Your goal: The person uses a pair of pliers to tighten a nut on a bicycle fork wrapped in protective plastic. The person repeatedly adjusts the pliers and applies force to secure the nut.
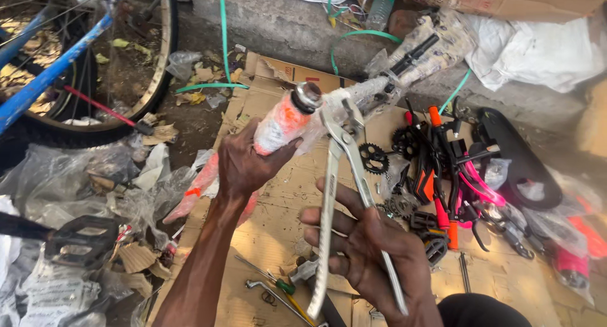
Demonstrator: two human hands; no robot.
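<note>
My left hand (248, 164) grips the plastic-wrapped orange and white bicycle frame tube (278, 126) just below its metal headset ring (308, 94). My right hand (370, 246) holds the two long handles of silver slip-joint pliers (338, 175). The pliers' jaws sit beside the ring at the top of the tube, touching the wrapped part next to it. A wrapped frame section (411, 58) runs up to the right behind the jaws.
Flattened cardboard (265, 232) lies under the work. Black sprockets (374, 157), orange and pink bicycle parts (455, 181), pedals and pliers lie at right. Spanners and a screwdriver (278, 283) lie near my arm. A blue bicycle with its wheel (95, 67) stands at left amid plastic wrapping.
</note>
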